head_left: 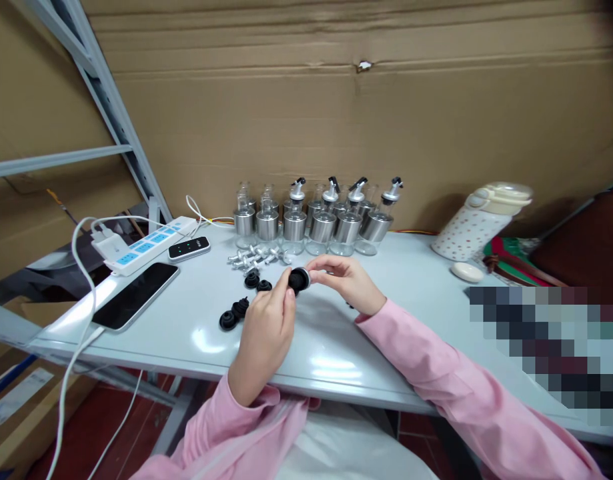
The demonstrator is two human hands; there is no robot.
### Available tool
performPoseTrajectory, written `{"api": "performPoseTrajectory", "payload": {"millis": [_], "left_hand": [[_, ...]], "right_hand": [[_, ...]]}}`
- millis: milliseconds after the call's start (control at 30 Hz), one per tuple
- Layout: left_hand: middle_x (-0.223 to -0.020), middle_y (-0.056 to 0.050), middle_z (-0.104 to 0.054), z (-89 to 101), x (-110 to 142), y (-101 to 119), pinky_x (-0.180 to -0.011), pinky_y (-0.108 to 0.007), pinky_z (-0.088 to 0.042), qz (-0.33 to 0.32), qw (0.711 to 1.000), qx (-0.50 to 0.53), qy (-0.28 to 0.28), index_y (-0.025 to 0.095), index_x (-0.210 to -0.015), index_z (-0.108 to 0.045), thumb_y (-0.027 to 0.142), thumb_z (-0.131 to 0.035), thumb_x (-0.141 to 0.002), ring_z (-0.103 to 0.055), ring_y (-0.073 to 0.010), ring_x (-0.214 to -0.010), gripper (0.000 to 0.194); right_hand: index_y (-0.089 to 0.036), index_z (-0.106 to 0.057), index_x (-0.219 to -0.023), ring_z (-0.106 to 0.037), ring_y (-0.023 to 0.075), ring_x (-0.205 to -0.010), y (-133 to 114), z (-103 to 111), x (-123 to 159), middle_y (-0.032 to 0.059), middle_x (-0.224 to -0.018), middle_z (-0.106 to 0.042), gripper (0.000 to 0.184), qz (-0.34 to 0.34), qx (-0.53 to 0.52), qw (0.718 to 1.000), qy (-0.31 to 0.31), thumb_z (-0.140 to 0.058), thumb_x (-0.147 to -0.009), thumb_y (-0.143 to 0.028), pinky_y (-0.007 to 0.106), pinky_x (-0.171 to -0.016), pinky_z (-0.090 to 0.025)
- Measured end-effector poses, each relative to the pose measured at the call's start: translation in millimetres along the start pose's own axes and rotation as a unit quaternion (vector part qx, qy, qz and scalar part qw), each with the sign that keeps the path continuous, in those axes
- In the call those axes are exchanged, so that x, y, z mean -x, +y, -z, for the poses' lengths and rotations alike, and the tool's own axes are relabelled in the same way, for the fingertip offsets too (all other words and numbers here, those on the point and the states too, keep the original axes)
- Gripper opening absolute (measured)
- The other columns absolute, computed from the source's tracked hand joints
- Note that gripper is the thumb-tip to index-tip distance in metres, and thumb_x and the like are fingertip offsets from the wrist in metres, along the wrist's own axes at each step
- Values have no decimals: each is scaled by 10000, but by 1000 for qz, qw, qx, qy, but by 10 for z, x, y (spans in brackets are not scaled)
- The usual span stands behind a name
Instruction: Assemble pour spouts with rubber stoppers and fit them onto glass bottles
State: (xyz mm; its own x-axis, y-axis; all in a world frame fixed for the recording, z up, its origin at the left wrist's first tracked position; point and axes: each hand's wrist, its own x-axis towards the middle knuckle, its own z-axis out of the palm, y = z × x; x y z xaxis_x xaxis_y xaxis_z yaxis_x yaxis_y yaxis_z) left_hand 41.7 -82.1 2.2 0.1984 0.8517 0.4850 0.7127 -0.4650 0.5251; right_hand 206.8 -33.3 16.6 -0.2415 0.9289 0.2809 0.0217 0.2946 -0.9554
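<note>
A round black bottle stopper (298, 279) with a silvery rim is held between my two hands above the table. My left hand (267, 327) is closed around its left side, thumb and fingers on its edge. From the right, my right hand (350, 280) pinches the silvery edge; its fingers hide part of the piece. Left of my hands lie loose black stoppers (228, 321). Behind them is a pile of silver pourer spouts (256, 257). Further back stand rows of glass bottles with steel sleeves (322, 227), several topped with silver-and-black pourers (331, 191).
On the left of the table (176, 347) are a phone (137, 297), a small black device (189, 248) and a power strip (151, 247) with white cables. A dotted drink bottle (476, 223) and a white oval object (467, 271) stand at the right. Cardboard (266, 120) walls the back.
</note>
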Motion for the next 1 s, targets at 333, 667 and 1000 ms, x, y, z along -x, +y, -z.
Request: {"api": "performPoseTrajectory", "payload": {"millis": [333, 667, 1000], "left_hand": [[-871, -49, -633, -1, 7, -5, -642, -285, -463, 43, 994, 95, 26, 198, -947, -421, 346, -391, -895, -643, -190, -758, 160], [-881, -34, -603, 30, 7, 41, -689, -276, -444, 21, 991, 123, 41, 196, -948, -423, 311, -456, -865, -611, -168, -784, 145], [-925, -55, -598, 27, 25, 27, -718, -302, -437, 40, 990, 134, 7, 193, -954, -415, 324, -379, -897, -591, -187, -837, 148]], "right_hand": [[-148, -605, -859, -566, 101, -518, -5, -125, 107, -4, -580, -579, 372, -46, -2, 996, -76, -597, -726, -496, 235, -493, -476], [-151, -548, -948, -631, 141, -603, -44, -141, 134, 18, -663, -611, 414, -59, -63, 991, -106, -665, -683, -446, 228, -464, -527], [-157, -534, -965, -628, 150, -626, -30, -137, 139, 20, -691, -605, 387, -40, -56, 992, -109, -672, -689, -391, 265, -539, -541]]}}
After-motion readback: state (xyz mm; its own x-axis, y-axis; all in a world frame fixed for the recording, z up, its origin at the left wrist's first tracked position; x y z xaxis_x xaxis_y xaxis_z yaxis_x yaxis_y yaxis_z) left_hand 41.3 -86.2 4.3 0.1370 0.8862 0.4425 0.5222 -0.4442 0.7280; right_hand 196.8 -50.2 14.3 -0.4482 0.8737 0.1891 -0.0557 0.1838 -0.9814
